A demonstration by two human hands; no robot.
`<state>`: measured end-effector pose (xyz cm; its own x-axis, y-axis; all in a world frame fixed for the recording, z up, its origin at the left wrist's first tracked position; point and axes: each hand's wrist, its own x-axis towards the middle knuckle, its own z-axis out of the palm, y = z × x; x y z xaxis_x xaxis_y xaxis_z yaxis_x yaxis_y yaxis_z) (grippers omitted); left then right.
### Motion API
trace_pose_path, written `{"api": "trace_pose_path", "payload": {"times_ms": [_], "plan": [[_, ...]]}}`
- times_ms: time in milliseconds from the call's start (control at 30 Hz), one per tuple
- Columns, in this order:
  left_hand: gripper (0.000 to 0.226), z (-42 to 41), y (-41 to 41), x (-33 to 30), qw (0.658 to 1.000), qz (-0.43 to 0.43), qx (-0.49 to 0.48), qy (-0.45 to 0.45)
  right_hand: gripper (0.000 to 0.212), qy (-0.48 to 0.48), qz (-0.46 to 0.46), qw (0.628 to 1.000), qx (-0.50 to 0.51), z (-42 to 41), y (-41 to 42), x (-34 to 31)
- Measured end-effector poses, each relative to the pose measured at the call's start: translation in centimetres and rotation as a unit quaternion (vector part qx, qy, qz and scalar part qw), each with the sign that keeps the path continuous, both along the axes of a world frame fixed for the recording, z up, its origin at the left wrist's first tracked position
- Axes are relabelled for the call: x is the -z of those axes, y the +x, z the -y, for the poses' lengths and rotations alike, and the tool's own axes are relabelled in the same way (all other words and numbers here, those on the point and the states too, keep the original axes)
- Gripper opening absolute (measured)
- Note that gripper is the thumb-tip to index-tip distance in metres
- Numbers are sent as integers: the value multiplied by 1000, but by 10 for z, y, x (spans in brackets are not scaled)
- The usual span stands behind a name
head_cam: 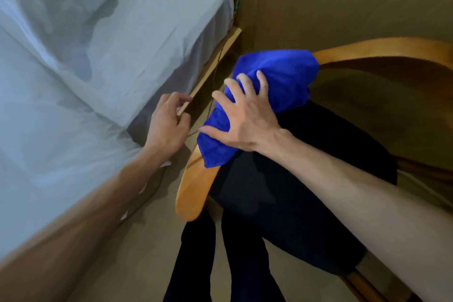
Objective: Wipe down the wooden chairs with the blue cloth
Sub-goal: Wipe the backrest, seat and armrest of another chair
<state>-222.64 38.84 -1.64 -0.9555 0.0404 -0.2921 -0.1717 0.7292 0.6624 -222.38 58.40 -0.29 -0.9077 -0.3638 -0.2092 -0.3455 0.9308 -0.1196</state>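
Head view: right hand (247,117) presses cloth (277,81) onto left armrest of chair (193,181), fingers spread flat, nothing gripped. Cloth bunched, draped over armrest, far end lapping onto dark seat pad (294,203). Left hand (169,125) idle between bed (98,56) and chair, fingers loosely curled, holding nothing. Step in hand, as judged: wiping armrest. Next move calls for stroke along rail toward near end, downward pressure kept, then far curved backrest.

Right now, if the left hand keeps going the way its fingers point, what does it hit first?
Probably the bed's wooden side rail: the left hand has loosely curled fingers pointing up-right at it. Depth is unclear; they may already touch.
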Motion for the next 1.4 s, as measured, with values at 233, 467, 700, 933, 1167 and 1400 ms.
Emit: {"api": "trace_pose_path", "payload": {"times_ms": [233,467,700,933,1167,1400], "plan": [[34,-44,-37,2,999,-32,-12,-11,118,162,80,951,-251,-44,-69,-27],[31,-124,-62,-12,999,-43,18,-4,84,7,33,988,-147,-91,-70,-5],[39,-231,-67,-14,968,-87,226,-67,63,68,-51,990,111,-240,-65,-24],[93,-313,-78,-10,919,-163,340,-113,71,-6,-19,936,350,-349,-7,-49],[98,-300,-100,-3,917,-157,333,-153,68,-35,2,932,360,-353,-2,-47],[100,-250,-99,4,926,-125,281,-217,49,84,-6,974,211,-288,-59,-47]]}}
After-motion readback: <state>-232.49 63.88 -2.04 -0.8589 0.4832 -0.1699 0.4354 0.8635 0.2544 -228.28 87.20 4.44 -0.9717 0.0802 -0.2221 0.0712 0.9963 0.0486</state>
